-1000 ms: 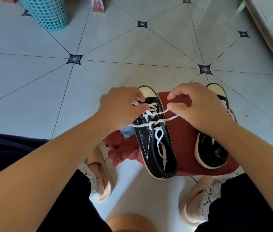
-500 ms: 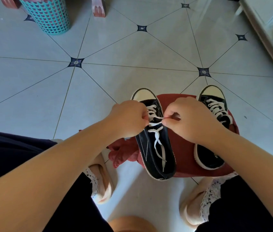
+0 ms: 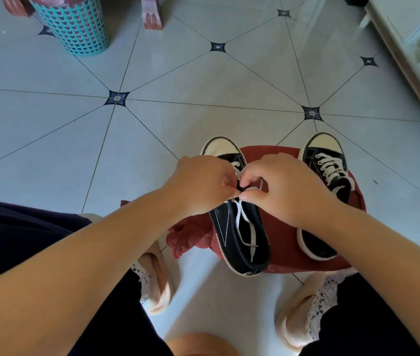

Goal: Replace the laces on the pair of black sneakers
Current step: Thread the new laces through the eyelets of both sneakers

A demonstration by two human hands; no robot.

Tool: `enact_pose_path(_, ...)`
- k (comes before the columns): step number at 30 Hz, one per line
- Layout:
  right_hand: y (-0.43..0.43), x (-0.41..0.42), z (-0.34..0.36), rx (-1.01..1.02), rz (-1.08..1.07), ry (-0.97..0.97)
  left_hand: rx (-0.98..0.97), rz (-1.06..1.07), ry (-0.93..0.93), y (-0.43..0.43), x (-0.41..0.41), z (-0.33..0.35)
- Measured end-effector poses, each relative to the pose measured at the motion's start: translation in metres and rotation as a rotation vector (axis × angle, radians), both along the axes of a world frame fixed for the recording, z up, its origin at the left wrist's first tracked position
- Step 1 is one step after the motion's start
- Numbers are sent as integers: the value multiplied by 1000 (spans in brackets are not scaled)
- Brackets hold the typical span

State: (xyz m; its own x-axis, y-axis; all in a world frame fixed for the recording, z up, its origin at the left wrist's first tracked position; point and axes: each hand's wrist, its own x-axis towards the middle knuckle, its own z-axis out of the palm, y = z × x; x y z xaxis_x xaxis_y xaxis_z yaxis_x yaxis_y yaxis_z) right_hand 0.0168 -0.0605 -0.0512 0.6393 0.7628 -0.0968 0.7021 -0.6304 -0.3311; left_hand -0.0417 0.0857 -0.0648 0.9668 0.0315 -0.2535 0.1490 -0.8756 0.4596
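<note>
White lace (image 3: 241,213) is pinched in the curled fingers of both the left hand (image 3: 203,186) and the right hand (image 3: 288,188) over one black sneaker (image 3: 229,235), beside its laced mate (image 3: 324,173) on a red cloth (image 3: 283,242) on the tiled floor (image 3: 203,98).

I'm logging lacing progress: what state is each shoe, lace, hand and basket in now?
Black canvas sneaker under the hands: laced, ends loose.
White flat lace: pinched by both hands.
Left hand: pinching lace.
Right hand: pinching lace.
Second black canvas sneaker: laced, not held.
Turquoise perforated plastic basket: upright.
</note>
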Motion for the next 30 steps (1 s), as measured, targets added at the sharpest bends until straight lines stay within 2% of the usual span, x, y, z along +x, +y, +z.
enact_pose_path(3, 0, 0, -1, 25, -3, -78, 17, 65, -13, 2, 0, -2)
enact_pose_path(7, -13, 16, 16, 67, -190, 95, -79, 146, 68, 12, -2, -3)
enact_pose_path(10, -11, 6, 17, 110, -147, 156, -120, 139, 97, 8, -3, -3)
enact_pose_path(13, -1, -8, -2, -29, -4, -23, -108, 130, 88, 4, 1, -2)
enact_pose_path(15, 0, -5, -4, -7, -14, -84, -113, 127, 98, 6, 1, -1)
enact_pose_path(17, -4, 0, -2, 46, -111, 21, -124, 135, 118, 10, -2, 1)
enact_pose_path(20, -9, 8, 5, 146, -263, 306, -101, 166, 120, 19, -5, 3)
enact_pose_path(22, -15, 12, 10, 128, -266, 377, -97, 162, 121, 23, -6, 3)
enact_pose_path(26, -16, 11, 10, -19, -160, 302, -123, 91, 146, 16, -5, 3)
enact_pose_path(30, -4, 2, 2, 30, -94, 150, -77, 85, 93, 5, 1, 0)
